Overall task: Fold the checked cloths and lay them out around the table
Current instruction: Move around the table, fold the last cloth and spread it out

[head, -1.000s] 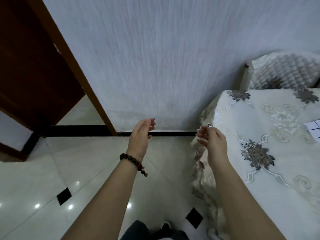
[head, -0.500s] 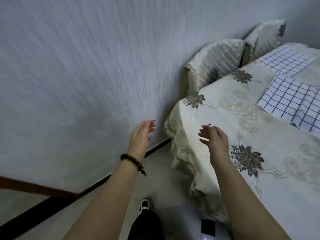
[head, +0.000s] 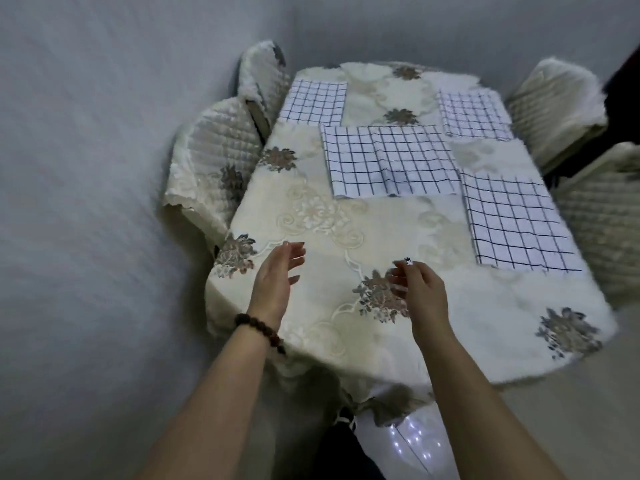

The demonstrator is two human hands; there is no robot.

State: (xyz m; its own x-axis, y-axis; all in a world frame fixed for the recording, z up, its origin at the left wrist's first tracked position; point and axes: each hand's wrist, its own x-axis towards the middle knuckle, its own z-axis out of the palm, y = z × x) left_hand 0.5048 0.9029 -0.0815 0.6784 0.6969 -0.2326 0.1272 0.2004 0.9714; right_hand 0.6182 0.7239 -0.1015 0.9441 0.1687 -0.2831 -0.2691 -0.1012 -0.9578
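Two bare hands hover over the near end of the table (head: 450,306), both holding nothing. Left hand (head: 275,277): fingers straight and relaxed, palm turned to the right, dark bead bracelet (head: 258,328) on the wrist. Right hand (head: 420,291): fingers loosely curled with nothing between them, small ring (head: 408,261) on one finger. Whether either hand touches the cream flowered tablecloth (head: 322,216) below, we cannot tell.

We count four checked cloths on the table, all beyond the hands and apart from them. The middle cloth (head: 388,164) is the widest and lies near the centre with a raised crease running across it. The near right cloth (head: 516,226) lies flat along the right edge, its far left corner just beside the middle cloth. The far left cloth (head: 315,102) sits at the far left edge and the far right cloth (head: 472,114) at the far right edge, well apart from each other.

We see two quilted left chairs (head: 211,161) pushed in by the grey wall (head: 86,168), and two right chairs (head: 554,98) on the opposite side.
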